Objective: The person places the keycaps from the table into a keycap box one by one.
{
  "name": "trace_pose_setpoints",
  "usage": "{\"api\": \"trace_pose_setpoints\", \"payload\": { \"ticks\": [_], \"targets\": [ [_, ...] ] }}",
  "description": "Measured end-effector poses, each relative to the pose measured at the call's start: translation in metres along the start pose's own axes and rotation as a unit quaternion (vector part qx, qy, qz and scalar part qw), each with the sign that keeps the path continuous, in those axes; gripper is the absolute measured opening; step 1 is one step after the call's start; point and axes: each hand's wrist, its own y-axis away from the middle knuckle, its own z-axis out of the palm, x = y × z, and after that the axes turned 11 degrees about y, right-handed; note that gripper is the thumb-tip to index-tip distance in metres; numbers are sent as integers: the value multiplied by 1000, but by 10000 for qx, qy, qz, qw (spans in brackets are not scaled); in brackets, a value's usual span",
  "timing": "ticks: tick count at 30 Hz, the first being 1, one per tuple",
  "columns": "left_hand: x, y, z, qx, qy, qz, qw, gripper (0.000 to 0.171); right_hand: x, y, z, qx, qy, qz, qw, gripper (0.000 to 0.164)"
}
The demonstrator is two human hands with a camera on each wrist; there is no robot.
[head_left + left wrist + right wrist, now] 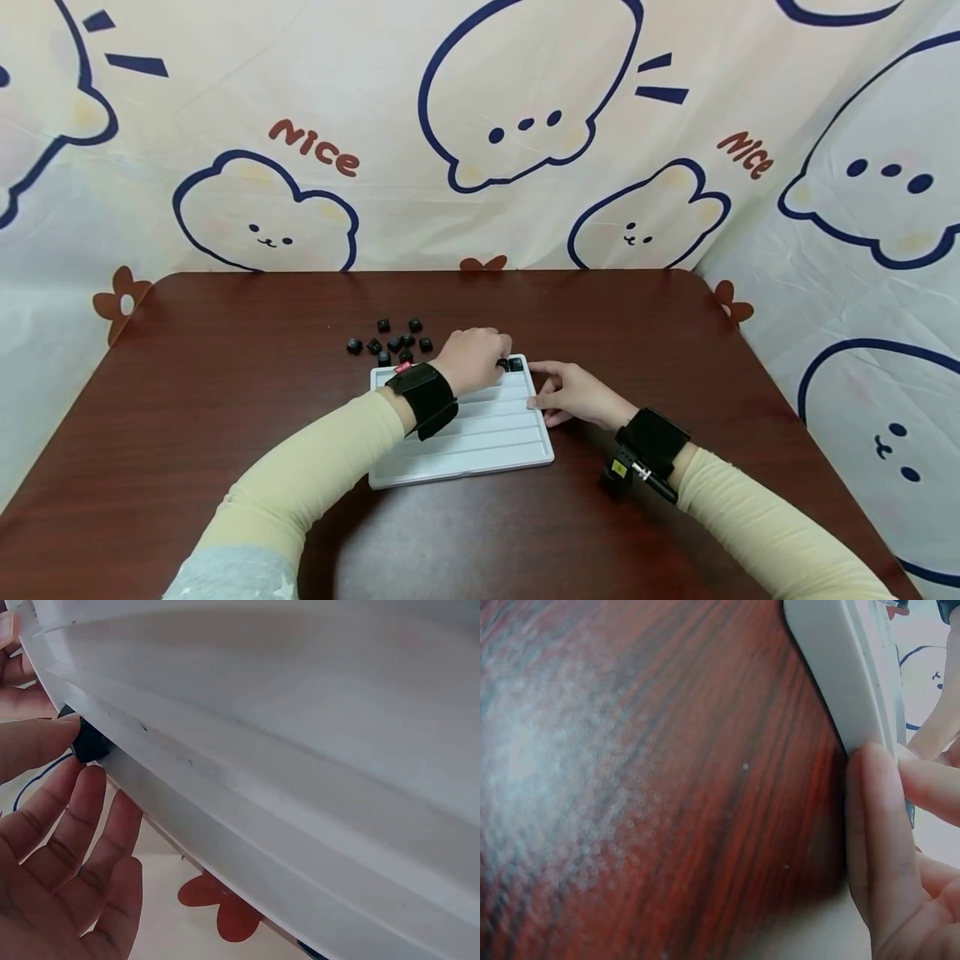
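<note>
A white tray (480,446) with raised ridges across it lies on the table. My left hand (472,360) reaches over its far side and pinches a small black keycap (90,742) between thumb and fingertips, at the tray's far row. Right beside it, in the far right corner of that row, sits another black keycap (516,364). My right hand (576,395) holds the tray's right edge near that corner, its thumb against the side wall in the right wrist view.
Several loose black keycaps (395,342) lie scattered on the brown table (225,400) just beyond the tray's far left corner. A pale curtain (390,217) with printed cartoon shapes hangs behind the table's far edge and along its right side.
</note>
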Motion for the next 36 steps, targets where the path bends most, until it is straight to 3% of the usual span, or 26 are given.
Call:
{"api": "trace_pose_setpoints", "payload": {
  "ticks": [20,36],
  "targets": [
    [-1,-4,-3,80,-60,106,9999,8,-2,-4,-4,15,87,20,10000,72],
    [-1,4,-4,111,350,189,9991,13,-2,1,1,44,92,94,9999,71]
  ]
}}
